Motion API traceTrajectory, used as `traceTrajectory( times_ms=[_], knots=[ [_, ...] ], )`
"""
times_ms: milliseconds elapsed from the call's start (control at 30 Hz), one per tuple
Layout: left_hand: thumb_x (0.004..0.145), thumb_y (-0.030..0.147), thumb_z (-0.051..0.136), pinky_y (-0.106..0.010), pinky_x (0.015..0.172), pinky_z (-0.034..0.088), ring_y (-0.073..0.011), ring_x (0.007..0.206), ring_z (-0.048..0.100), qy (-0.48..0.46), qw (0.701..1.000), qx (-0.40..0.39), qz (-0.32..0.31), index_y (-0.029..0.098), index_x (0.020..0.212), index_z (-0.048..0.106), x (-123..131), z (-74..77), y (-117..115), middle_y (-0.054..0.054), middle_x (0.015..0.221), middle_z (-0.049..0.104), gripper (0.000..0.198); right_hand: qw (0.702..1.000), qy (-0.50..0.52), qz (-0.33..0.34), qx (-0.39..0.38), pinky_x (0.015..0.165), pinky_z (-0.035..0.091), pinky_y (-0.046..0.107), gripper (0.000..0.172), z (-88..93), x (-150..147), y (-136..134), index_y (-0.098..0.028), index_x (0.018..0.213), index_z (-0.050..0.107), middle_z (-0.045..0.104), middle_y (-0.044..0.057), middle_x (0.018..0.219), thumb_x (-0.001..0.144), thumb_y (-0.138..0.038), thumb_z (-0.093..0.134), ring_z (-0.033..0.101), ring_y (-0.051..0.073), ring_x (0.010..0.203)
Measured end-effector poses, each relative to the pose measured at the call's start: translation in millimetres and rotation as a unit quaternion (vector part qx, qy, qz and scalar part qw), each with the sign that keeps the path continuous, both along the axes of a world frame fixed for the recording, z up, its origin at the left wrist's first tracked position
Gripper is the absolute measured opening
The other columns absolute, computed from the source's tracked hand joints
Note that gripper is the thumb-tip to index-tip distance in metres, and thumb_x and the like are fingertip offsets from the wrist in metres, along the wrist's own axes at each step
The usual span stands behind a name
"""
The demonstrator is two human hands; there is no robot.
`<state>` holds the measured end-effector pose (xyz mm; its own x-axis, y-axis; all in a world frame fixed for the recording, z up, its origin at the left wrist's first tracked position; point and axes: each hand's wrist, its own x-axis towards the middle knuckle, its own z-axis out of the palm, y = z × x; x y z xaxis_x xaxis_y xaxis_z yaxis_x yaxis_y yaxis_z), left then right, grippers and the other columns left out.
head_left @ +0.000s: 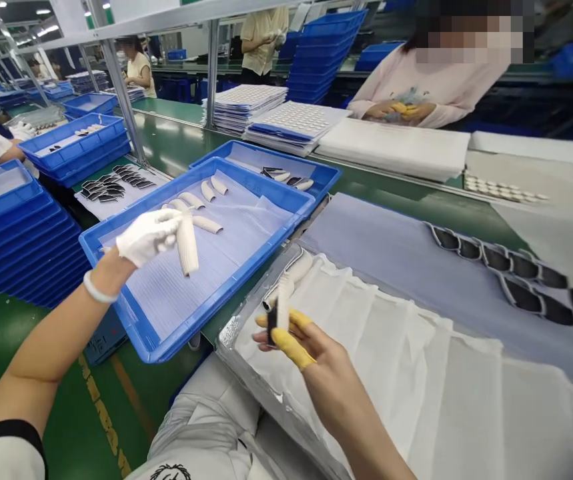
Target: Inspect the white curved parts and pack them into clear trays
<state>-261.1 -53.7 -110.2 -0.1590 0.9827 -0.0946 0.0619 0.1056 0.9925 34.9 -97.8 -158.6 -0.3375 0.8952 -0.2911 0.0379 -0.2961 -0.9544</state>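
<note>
Green benchtop (176, 143) runs behind; at nine o'clock, over the blue tray (231, 277), the gloved left hand (146, 237) pinches a ribbed strip (187, 250); at six, the right hand (320, 343), nearly closed, grips a dark-backed piece (283, 307). Both look light, bendable; I'd hold their edges.

The green bench (391, 190) bears blue trays (236, 275) — and stacked white sheets (391, 148).

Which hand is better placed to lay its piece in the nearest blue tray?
The left, I'd judge. The left hand holds a cream ribbed piece above the blue tray; the right hand holds a black-and-white piece outside it, by the white cloth.
</note>
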Motion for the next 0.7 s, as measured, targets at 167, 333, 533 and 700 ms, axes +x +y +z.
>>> traceTrajectory(
  times_ms=[167,333,533,700],
  knots=[
    [0.063,0.044,0.080,-0.014,0.035,0.025,-0.0030,0.036,0.037,-0.153,0.984,-0.037,-0.079,0.016,0.069,0.053,54.9,2.8,-50.4,0.006,0.043,0.048,0.039,0.980,0.173,0.076,-0.059,0.078,0.056,0.039,0.046,7.9,-36.8,-11.5,-0.018,0.108,0.062,0.068,0.008,0.097,0.073,-0.045,0.074,0.068,0.022,0.080],
    [0.063,0.043,0.081,-0.015,0.035,0.030,-0.0040,0.035,0.039,-0.168,0.984,-0.051,-0.037,0.016,0.078,0.057,77.5,-13.6,-66.2,0.006,0.043,0.050,0.038,0.969,0.200,0.111,-0.094,0.073,0.057,0.034,0.054,9.9,-43.0,-22.5,-0.018,0.115,0.060,0.067,0.007,0.100,0.070,-0.042,0.077,0.067,0.020,0.083],
    [0.070,0.037,0.075,-0.021,0.052,0.048,-0.0102,0.057,0.058,-0.048,0.999,-0.005,0.009,0.019,0.089,0.064,87.9,-21.1,-75.5,0.000,0.070,0.065,0.029,0.975,0.155,0.121,-0.099,0.066,0.056,0.034,0.055,10.5,-38.2,-27.0,-0.018,0.113,0.059,0.066,0.001,0.076,0.069,-0.047,0.076,0.064,0.017,0.062],
    [0.068,0.030,0.077,-0.029,0.083,0.051,-0.0193,0.093,0.063,0.150,0.981,0.106,0.058,0.023,0.096,0.068,98.4,-19.7,-78.9,-0.003,0.099,0.068,0.030,0.982,0.137,0.104,-0.072,0.060,0.055,0.030,0.053,12.7,-41.0,-30.2,-0.020,0.106,0.059,0.063,0.001,0.080,0.066,-0.049,0.077,0.060,0.015,0.062]
  ],
)
